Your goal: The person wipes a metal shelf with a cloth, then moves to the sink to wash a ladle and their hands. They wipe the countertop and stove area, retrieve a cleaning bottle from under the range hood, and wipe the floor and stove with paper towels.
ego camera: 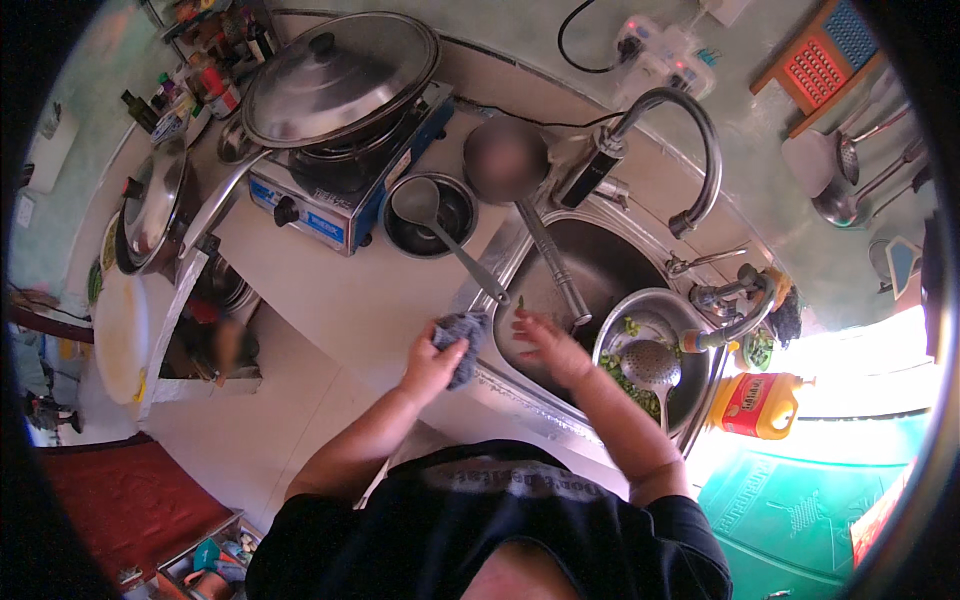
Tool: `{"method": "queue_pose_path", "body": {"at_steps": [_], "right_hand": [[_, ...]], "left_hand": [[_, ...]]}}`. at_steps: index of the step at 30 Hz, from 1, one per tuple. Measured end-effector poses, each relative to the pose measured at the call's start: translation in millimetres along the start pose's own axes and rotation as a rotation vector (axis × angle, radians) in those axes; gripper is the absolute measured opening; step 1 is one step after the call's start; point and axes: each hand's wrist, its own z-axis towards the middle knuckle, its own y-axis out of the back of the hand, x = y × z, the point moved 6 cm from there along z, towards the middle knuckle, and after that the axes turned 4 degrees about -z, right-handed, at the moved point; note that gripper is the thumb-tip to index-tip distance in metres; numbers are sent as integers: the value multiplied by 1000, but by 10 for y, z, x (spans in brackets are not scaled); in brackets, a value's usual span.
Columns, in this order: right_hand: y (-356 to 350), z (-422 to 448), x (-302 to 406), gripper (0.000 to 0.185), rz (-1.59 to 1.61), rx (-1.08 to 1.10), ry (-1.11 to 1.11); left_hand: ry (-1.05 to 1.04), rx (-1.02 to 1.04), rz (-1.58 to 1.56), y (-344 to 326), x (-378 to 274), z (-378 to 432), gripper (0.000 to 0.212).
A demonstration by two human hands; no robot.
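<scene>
My left hand (435, 364) grips a bunched grey cloth (460, 346) above the counter, by the near left rim of the metal sink (495, 375). Over the sink basin, my right hand (551, 346) holds nothing, its fingers apart. To its right, a steel bowl (701, 375) in the sink holds green vegetable pieces (626, 390) and a perforated skimmer (651, 363). A grey ladle (416, 201) rests in a dark bowl (390, 232) on the counter, its handle reaching towards the sink. A round pan (506, 159) stands behind, its metal handle (553, 262) extending over the basin.
A large lidded wok (341, 82) stands on a portable gas stove (322, 206) at the back left. The curved faucet (709, 150) arches over the sink. Right of the sink is a yellow jug (757, 405). Utensils (840, 161) hang on the wall, and a lidded pot (154, 210) stands left.
</scene>
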Motion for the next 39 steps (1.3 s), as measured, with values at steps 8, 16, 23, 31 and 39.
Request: {"method": "queue_pose_path", "body": {"at_steps": [8, 16, 23, 31, 39], "right_hand": [[-223, 8, 182, 28, 504, -242, 118], [-267, -132, 210, 29, 288, -13, 92], [-203, -241, 297, 50, 68, 65, 194], [-281, -536, 541, 83, -1414, -98, 931], [14, -37, 387, 22, -1674, -153, 345]], "left_hand": [[-47, 126, -213, -756, 110, 52, 75], [328, 414, -484, -898, 375, -6, 53], [532, 360, -458, -809, 526, 118, 18], [698, 734, 25, -895, 377, 78, 20], [-75, 555, 1152, -1071, 116, 432, 36]]}}
